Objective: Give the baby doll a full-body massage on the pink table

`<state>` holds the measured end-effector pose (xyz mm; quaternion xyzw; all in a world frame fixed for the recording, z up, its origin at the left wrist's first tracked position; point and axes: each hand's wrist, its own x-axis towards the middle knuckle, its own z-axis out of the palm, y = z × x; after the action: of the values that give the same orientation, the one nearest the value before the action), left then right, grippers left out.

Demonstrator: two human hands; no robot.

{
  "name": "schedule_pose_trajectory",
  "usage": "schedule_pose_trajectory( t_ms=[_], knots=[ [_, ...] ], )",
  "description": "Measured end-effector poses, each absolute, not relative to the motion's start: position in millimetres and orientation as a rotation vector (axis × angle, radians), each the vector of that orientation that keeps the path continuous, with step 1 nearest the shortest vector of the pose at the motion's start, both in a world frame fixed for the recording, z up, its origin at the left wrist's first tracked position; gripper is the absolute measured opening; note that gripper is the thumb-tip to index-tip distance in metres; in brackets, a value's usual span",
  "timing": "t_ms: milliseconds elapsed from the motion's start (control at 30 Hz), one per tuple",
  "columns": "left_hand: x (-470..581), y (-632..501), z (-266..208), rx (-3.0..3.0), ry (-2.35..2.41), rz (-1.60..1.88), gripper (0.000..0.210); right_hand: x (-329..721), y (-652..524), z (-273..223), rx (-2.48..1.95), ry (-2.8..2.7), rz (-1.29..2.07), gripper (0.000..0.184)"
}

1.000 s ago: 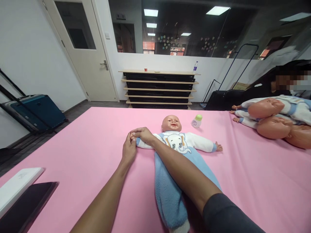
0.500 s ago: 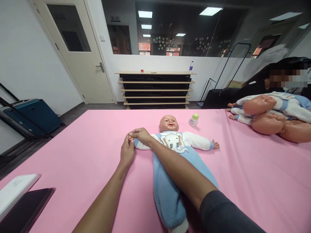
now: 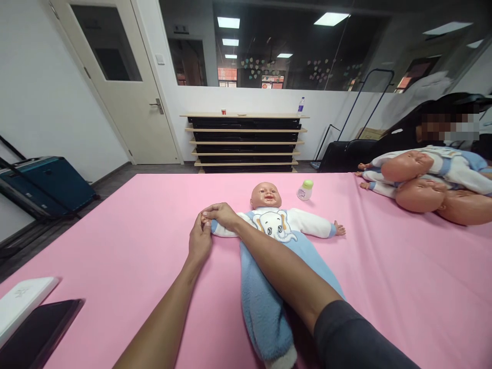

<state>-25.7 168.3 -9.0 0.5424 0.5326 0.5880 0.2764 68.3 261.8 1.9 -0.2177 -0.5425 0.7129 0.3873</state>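
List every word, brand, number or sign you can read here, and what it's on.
No text can be read.
Green-capped bottle: label print, too small to read.
White slab at the left edge: faint grey marking, illegible.
Purple-labelled bottle at the back: too small to read.
Doll's outfit: elephant picture, no lettering visible.

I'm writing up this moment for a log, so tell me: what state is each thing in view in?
Baby doll: on its back, dressed, arms spread
Left hand: closed on the baby doll, at one arm's end
Right hand: closed there too
Green-capped bottle: standing, cap on
Other dolls: piled up, dressed
Phone: flat, upper face dark
Pink cover: spread, creased at right
Door: shut
Teal suitcase: appears shut
Water bottle: upright
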Motion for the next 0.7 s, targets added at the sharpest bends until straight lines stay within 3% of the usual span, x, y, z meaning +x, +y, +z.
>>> schedule_pose_trajectory(
  t_ms=[333,700],
  knots=[
    [-26.6,169.1,-7.5,1.442,1.434,1.589,0.038,71.4,257.6,5.0,-0.619,-1.442,1.776,0.042],
    [-26.7,171.3,-11.0,1.415,1.478,1.570,0.037,66.6,259.8,-3.0,-0.626,-1.457,1.711,0.039]
  ],
)
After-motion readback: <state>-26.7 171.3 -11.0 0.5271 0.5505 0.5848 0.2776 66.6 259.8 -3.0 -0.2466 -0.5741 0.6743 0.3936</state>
